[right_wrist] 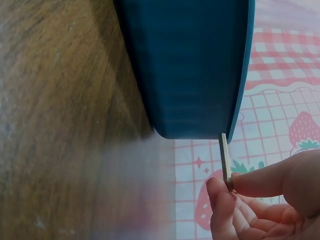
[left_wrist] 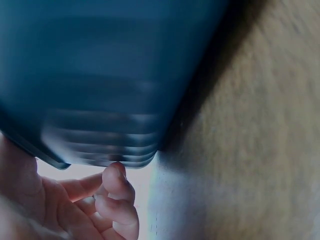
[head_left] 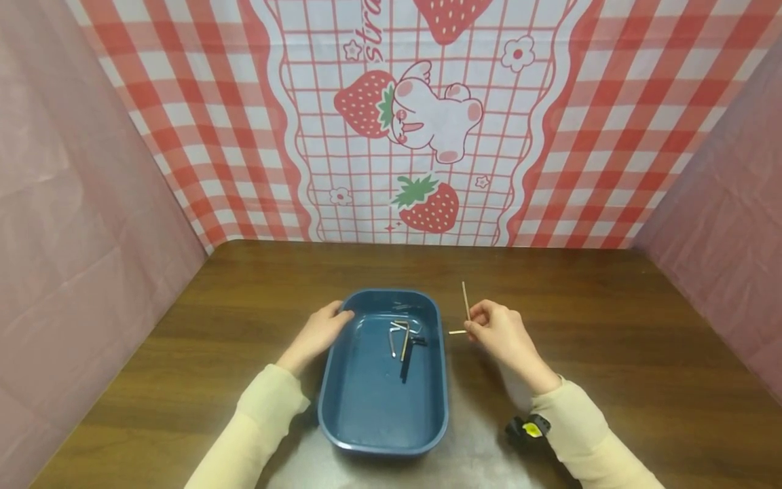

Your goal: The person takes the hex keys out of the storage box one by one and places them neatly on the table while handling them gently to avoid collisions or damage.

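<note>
My left hand [head_left: 314, 334] holds the far left side of a deep blue plastic tub [head_left: 383, 451], thumb over the rim. In the left wrist view its fingers [left_wrist: 119, 182] curl by the tub's ribbed outer wall. To the right of the tub, my right hand [head_left: 504, 333] pinches an L-shaped hex key [head_left: 466, 299] between thumb and fingertips. The key's long arm points up and away, its short arm toward the tub. Several more hex keys lie inside, among them a silver one [head_left: 393, 345], a brass-toned one [head_left: 405, 343] and a black one [head_left: 406, 367].
The tub stands on a brown wood-grain table [head_left: 201, 380]. Behind the table hangs a checked cloth [head_left: 244, 163] with strawberries, and pink curtains [head_left: 79, 224] close off both sides. A black and yellow device [head_left: 530, 429] is by the right wrist.
</note>
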The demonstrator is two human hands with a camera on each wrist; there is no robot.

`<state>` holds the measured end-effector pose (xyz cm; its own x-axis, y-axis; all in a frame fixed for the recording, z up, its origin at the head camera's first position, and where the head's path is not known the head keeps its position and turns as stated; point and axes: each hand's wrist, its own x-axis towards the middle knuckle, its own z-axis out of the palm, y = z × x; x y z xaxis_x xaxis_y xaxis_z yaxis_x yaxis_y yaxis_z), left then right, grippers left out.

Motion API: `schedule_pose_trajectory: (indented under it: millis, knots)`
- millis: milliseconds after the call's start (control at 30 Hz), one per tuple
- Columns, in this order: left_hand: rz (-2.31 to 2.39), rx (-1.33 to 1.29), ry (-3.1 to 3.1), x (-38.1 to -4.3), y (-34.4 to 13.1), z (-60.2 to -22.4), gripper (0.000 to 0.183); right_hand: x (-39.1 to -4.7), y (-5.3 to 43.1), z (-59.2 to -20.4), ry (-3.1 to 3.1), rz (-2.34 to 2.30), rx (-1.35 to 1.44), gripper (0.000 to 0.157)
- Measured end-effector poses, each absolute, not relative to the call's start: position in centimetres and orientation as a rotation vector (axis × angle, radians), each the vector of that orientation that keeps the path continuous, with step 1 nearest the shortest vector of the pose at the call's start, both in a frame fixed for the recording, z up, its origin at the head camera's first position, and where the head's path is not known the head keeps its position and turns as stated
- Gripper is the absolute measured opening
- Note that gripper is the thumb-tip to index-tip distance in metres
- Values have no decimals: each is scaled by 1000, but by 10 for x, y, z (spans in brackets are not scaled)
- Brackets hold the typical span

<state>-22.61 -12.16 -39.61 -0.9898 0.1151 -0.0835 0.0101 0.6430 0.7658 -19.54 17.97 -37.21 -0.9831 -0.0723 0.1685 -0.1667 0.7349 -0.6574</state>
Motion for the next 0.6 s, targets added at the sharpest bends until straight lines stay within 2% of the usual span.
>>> schedule_pose_trajectory:
  millis: [600]
  knots:
    - [1249, 141, 2769, -228, -122, -399, 43, -194, 176, -382, -2938, 1044, 111, 35]
